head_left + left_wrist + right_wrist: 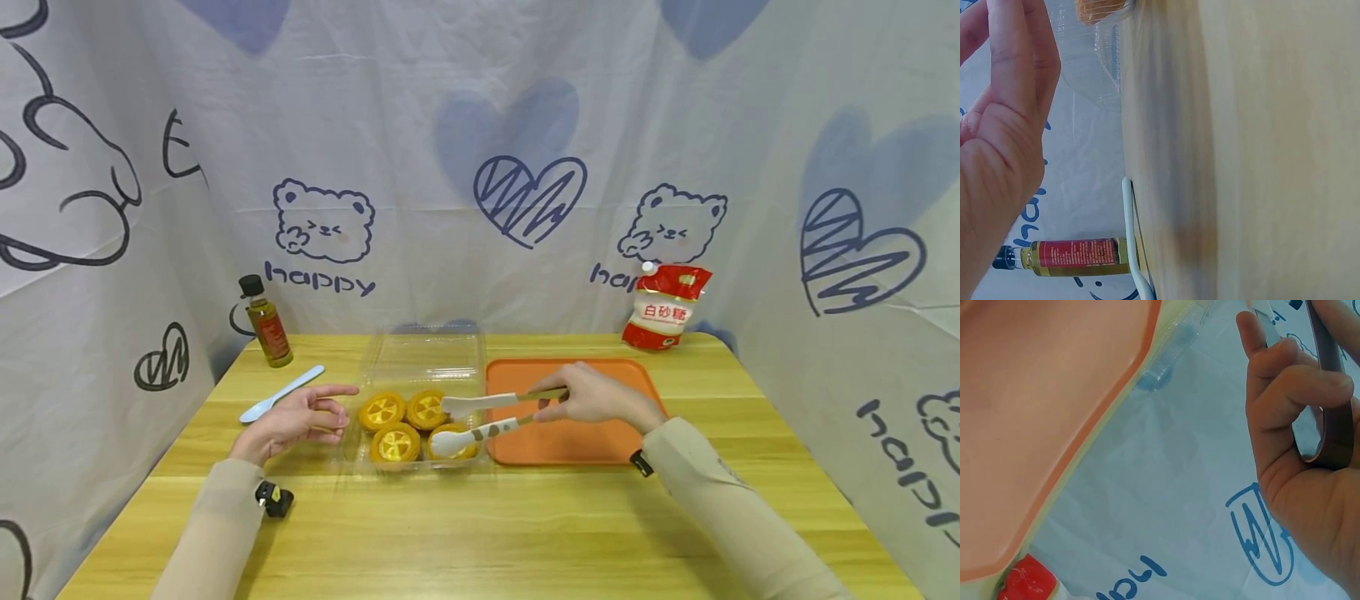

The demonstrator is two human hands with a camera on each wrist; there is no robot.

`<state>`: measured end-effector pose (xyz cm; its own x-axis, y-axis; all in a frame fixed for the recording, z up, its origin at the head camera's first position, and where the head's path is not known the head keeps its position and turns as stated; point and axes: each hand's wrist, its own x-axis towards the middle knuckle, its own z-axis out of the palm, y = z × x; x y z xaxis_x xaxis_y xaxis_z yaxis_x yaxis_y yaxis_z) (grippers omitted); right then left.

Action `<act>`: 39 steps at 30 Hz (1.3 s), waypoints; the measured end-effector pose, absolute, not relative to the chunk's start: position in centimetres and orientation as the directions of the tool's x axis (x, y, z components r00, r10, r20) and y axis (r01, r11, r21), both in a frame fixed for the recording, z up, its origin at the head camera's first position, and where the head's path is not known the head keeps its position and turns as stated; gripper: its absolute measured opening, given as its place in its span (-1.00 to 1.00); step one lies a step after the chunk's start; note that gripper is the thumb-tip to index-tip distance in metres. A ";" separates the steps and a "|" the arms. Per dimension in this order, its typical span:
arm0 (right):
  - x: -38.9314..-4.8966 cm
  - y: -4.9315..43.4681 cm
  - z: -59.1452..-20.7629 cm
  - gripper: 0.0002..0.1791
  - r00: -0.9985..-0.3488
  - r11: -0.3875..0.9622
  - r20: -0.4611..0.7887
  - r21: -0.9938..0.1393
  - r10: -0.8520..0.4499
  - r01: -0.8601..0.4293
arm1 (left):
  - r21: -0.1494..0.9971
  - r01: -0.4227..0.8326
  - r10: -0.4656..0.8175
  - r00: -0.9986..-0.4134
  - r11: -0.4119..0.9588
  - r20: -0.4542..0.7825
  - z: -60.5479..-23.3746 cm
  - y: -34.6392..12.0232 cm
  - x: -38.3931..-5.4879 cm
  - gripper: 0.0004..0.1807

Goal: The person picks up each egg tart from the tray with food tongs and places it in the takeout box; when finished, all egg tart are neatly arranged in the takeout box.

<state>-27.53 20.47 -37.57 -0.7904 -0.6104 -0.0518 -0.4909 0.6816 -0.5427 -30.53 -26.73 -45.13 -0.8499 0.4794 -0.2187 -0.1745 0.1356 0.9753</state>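
My right hand (588, 393) grips a pair of tongs (491, 404) by the handle end, its fingers curled round the metal bend in the right wrist view. The pale tips of the tongs point left, spread apart over the two right-hand egg tarts (426, 410). Several of these yellow tarts sit in a clear plastic clamshell box (352, 454) whose lid (423, 354) stands open at the back. At the box's left side my left hand (306, 417) hovers with loosely bent fingers and nothing in it.
An orange tray (570, 446) lies right of the box, under my right hand. A light blue spoon (281, 395) and an oil bottle (267, 325) are at the left. A red and white sugar bag (663, 308) stands at the back right, before a curtain (420, 275).
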 end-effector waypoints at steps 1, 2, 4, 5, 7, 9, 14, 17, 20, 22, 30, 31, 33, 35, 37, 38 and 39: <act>-27.5 20.5 -37.6 -0.52 -0.794 0.682 -0.051 -0.547 -0.606 -0.485 | 0.975 -0.173 0.480 -0.850 0.136 -0.218 -45.1 -26.7 -30.5 -0.19; -27.5 20.6 -37.7 -0.52 -0.799 0.683 -0.050 -0.551 -0.600 -0.479 | 0.976 -0.172 0.481 -0.850 0.135 -0.217 -45.1 -26.7 -30.5 -0.19; -27.4 20.8 -38.0 -0.53 -0.807 0.681 -0.047 -0.567 -0.589 -0.464 | 0.976 -0.170 0.480 -0.850 0.137 -0.215 -45.1 -26.7 -30.5 -0.19; -27.3 21.0 -38.1 -0.53 -0.811 0.679 -0.045 -0.574 -0.583 -0.457 | 0.976 -0.168 0.481 -0.850 0.137 -0.214 -45.1 -26.7 -30.5 -0.19; -27.1 21.3 -38.5 -0.55 -0.819 0.678 -0.037 -0.583 -0.572 -0.448 | 0.977 -0.165 0.482 -0.850 0.138 -0.211 -45.2 -26.8 -30.5 -0.20; -27.0 21.6 -38.8 -0.55 -0.824 0.672 -0.018 -0.589 -0.566 -0.449 | 0.977 -0.163 0.484 -0.850 0.137 -0.209 -45.2 -26.8 -30.5 -0.20; -26.9 22.5 -39.9 -0.52 -0.841 0.666 0.046 -0.589 -0.538 -0.458 | 0.978 -0.163 0.483 -0.851 0.130 -0.206 -45.4 -26.9 -30.5 -0.20; -26.7 23.0 -40.4 -0.49 -0.859 0.657 0.068 -0.614 -0.508 -0.437 | 0.978 -0.166 0.480 -0.852 0.129 -0.208 -45.3 -26.9 -30.5 -0.20; -26.5 23.5 -40.9 -0.48 -0.875 0.654 0.086 -0.631 -0.476 -0.417 | 0.978 -0.166 0.477 -0.854 0.130 -0.208 -45.3 -26.8 -30.5 -0.19; -26.3 23.9 -41.3 -0.47 -0.889 0.655 0.094 -0.641 -0.449 -0.399 | 0.978 -0.165 0.477 -0.854 0.128 -0.207 -45.2 -26.8 -30.5 -0.20; -25.8 25.1 -42.5 -0.48 -0.925 0.640 0.101 -0.695 -0.367 -0.329 | 0.982 -0.148 0.495 -0.848 0.120 -0.188 -45.3 -26.8 -30.4 -0.21; -25.8 25.2 -42.6 -0.47 -0.927 0.638 0.104 -0.697 -0.362 -0.327 | 0.982 -0.149 0.496 -0.848 0.118 -0.188 -45.4 -26.8 -30.4 -0.22; -25.6 25.6 -42.8 -0.47 -0.926 0.635 0.117 -0.697 -0.359 -0.334 | 0.981 -0.153 0.495 -0.848 0.117 -0.191 -45.4 -26.9 -30.3 -0.22; -25.5 26.0 -43.1 -0.47 -0.928 0.632 0.132 -0.698 -0.349 -0.337 | 0.981 -0.155 0.496 -0.847 0.113 -0.191 -45.4 -26.9 -30.3 -0.23; -25.5 26.4 -43.4 -0.46 -0.929 0.631 0.151 -0.696 -0.338 -0.342 | 0.981 -0.158 0.494 -0.848 0.110 -0.192 -45.4 -26.9 -30.3 -0.22; -25.4 26.6 -43.5 -0.46 -0.930 0.631 0.158 -0.696 -0.332 -0.344 | 0.981 -0.157 0.494 -0.848 0.109 -0.191 -45.3 -26.9 -30.3 -0.22; -25.4 26.8 -43.6 -0.45 -0.931 0.630 0.165 -0.696 -0.325 -0.343 | 0.981 -0.159 0.492 -0.849 0.108 -0.192 -45.3 -26.9 -30.3 -0.21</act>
